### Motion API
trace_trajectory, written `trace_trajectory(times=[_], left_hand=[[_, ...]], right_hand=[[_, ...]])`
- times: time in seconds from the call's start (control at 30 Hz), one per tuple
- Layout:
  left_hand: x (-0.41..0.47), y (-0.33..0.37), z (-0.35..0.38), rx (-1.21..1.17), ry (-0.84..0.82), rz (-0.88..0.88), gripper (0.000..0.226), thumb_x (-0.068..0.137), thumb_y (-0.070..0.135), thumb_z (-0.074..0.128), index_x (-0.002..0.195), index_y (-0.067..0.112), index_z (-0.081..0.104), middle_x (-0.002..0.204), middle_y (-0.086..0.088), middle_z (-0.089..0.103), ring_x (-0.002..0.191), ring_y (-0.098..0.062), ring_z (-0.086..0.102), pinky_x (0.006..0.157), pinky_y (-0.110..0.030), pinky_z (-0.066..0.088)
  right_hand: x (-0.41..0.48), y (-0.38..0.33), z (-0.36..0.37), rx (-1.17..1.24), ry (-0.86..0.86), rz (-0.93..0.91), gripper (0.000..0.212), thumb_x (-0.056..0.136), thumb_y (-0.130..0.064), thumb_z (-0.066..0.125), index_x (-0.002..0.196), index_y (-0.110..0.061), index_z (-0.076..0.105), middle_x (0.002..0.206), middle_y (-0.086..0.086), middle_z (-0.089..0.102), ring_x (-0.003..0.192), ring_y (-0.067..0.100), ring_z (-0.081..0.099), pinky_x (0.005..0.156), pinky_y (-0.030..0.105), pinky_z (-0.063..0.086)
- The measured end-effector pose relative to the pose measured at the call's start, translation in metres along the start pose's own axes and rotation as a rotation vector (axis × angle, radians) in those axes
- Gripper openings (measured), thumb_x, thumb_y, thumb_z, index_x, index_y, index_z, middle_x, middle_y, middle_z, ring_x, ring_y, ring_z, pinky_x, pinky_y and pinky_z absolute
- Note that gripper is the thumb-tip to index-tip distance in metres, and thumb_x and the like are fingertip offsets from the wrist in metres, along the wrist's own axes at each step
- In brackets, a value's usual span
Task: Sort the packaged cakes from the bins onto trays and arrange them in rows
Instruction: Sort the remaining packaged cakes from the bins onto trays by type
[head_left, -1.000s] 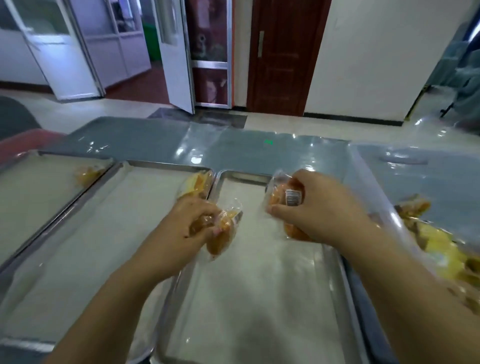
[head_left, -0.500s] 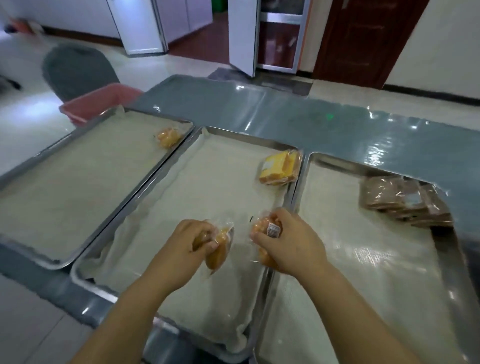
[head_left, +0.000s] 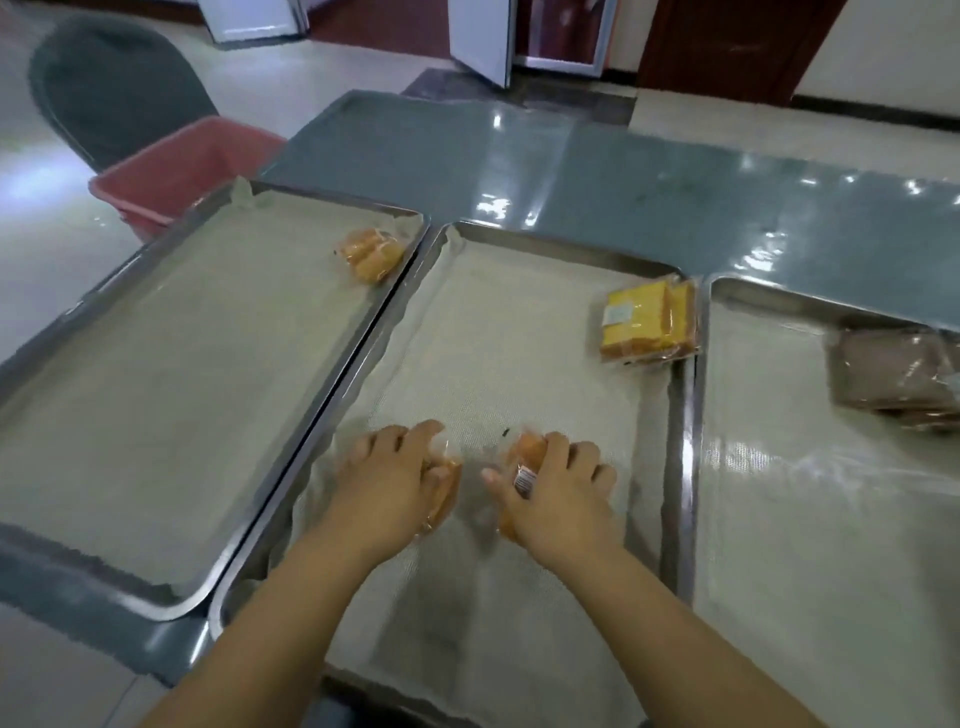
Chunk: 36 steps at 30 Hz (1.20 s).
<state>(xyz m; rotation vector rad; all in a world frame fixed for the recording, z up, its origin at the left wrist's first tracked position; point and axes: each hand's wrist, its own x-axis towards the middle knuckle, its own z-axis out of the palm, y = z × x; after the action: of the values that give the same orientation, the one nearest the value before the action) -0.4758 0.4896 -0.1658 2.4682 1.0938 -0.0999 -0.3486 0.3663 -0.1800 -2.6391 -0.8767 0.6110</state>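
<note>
Hands side by side over the middle tray (head_left: 519, 249), so: left hand (head_left: 387, 486) clamps an orange cake pack (head_left: 444, 491), right hand (head_left: 556, 496) grips its twin (head_left: 527, 449). Both packs run lengthwise away from her, each tucked under its own fingers, nearly touching the liner.

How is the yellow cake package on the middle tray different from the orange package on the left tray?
The yellow cake package looks square and flat, with sliced edges showing; the orange package is smaller, with rounded, lumpy pieces. The yellow one carries a pale label on top; on the orange one no label can be made out. Both lie untouched near the far right corner of their trays, middle tray and left tray, in clear wrap.
</note>
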Motion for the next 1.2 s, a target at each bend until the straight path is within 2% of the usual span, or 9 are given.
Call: trace_trajectory(times=[0.1, 0.23, 0.33, 0.5, 0.63, 0.8, 0.9, 1.07, 1.2], left_hand=[[0.006, 0.000, 0.008, -0.034, 0.005, 0.071, 0.055, 0.096, 0.038, 0.042, 0.145, 0.032, 0.019, 0.152, -0.005, 0.019, 0.131, -0.030, 0.027, 0.104, -0.044, 0.030], [0.012, -0.009, 0.006, 0.013, 0.065, 0.237, 0.035, 0.091, 0.029, 0.053, 0.125, 0.031, 0.048, 0.148, -0.016, 0.022, 0.120, -0.040, 0.040, 0.091, -0.049, 0.041], [0.013, -0.015, 0.004, 0.139, -0.022, 0.321, 0.029, 0.094, 0.032, 0.047, 0.122, 0.030, 0.048, 0.148, -0.010, 0.022, 0.125, -0.037, 0.034, 0.094, -0.047, 0.038], [0.009, -0.022, 0.003, 0.175, -0.155, 0.300, 0.050, 0.084, 0.066, 0.043, 0.127, 0.041, 0.037, 0.151, 0.000, 0.009, 0.133, -0.035, 0.022, 0.103, -0.052, 0.034], [0.010, -0.022, 0.003, 0.226, -0.183, 0.224, 0.060, 0.084, 0.057, 0.051, 0.135, 0.044, 0.022, 0.156, 0.000, -0.002, 0.130, -0.042, 0.026, 0.100, -0.055, 0.037], [0.021, -0.034, 0.002, 0.016, -0.085, 0.162, 0.039, 0.086, 0.046, 0.051, 0.122, 0.047, 0.037, 0.145, -0.008, 0.027, 0.137, -0.028, 0.022, 0.106, -0.043, 0.030], [0.024, -0.043, -0.012, -0.302, -0.061, 0.104, 0.040, 0.076, 0.057, 0.058, 0.113, 0.056, 0.042, 0.123, 0.008, 0.047, 0.112, -0.016, 0.050, 0.091, -0.038, 0.050], [0.035, -0.048, -0.058, -0.549, 0.019, 0.114, 0.064, 0.069, 0.033, 0.077, 0.121, 0.053, 0.046, 0.118, 0.020, 0.046, 0.102, -0.003, 0.052, 0.080, -0.033, 0.057], [0.061, -0.067, -0.100, -0.523, 0.133, 0.137, 0.064, 0.072, 0.030, 0.078, 0.122, 0.054, 0.045, 0.117, 0.020, 0.045, 0.102, -0.004, 0.047, 0.085, -0.021, 0.045]], right_hand=[[-0.008, -0.005, 0.003, 0.044, 0.005, 0.035, 0.081, 0.082, -0.068, 0.048, 0.141, -0.021, 0.019, 0.141, 0.009, 0.019, 0.125, 0.032, 0.023, 0.104, 0.042, 0.029], [-0.013, -0.010, -0.002, 0.092, -0.118, 0.064, 0.083, 0.085, -0.056, 0.051, 0.147, -0.028, 0.004, 0.152, 0.004, -0.002, 0.138, 0.033, 0.004, 0.112, 0.049, 0.017], [-0.018, -0.011, -0.008, 0.037, -0.205, 0.045, 0.091, 0.084, -0.052, 0.059, 0.149, -0.029, -0.001, 0.154, 0.002, -0.008, 0.140, 0.033, 0.002, 0.113, 0.049, 0.017], [-0.026, -0.004, -0.010, -0.001, -0.149, 0.011, 0.090, 0.075, -0.048, 0.074, 0.144, -0.034, 0.019, 0.147, -0.001, 0.018, 0.131, 0.027, 0.025, 0.105, 0.041, 0.035], [-0.028, -0.001, -0.015, -0.086, -0.098, -0.003, 0.085, 0.070, -0.053, 0.074, 0.139, -0.039, 0.027, 0.138, -0.009, 0.037, 0.123, 0.023, 0.037, 0.096, 0.038, 0.041], [-0.020, 0.002, -0.027, -0.097, -0.148, -0.032, 0.082, 0.067, -0.057, 0.072, 0.137, -0.040, 0.032, 0.128, -0.012, 0.047, 0.113, 0.016, 0.048, 0.090, 0.035, 0.047], [-0.012, -0.003, -0.035, -0.001, -0.145, -0.042, 0.081, 0.069, -0.062, 0.069, 0.138, -0.038, 0.033, 0.126, -0.011, 0.048, 0.111, 0.013, 0.050, 0.092, 0.034, 0.047], [0.017, -0.032, -0.043, 0.047, -0.021, -0.081, 0.076, 0.069, -0.063, 0.068, 0.133, -0.034, 0.039, 0.117, -0.009, 0.050, 0.104, 0.012, 0.051, 0.089, 0.033, 0.048], [0.051, -0.073, -0.046, 0.113, 0.034, -0.093, 0.078, 0.069, -0.062, 0.069, 0.135, -0.033, 0.038, 0.125, -0.009, 0.048, 0.108, 0.013, 0.052, 0.091, 0.034, 0.047]])
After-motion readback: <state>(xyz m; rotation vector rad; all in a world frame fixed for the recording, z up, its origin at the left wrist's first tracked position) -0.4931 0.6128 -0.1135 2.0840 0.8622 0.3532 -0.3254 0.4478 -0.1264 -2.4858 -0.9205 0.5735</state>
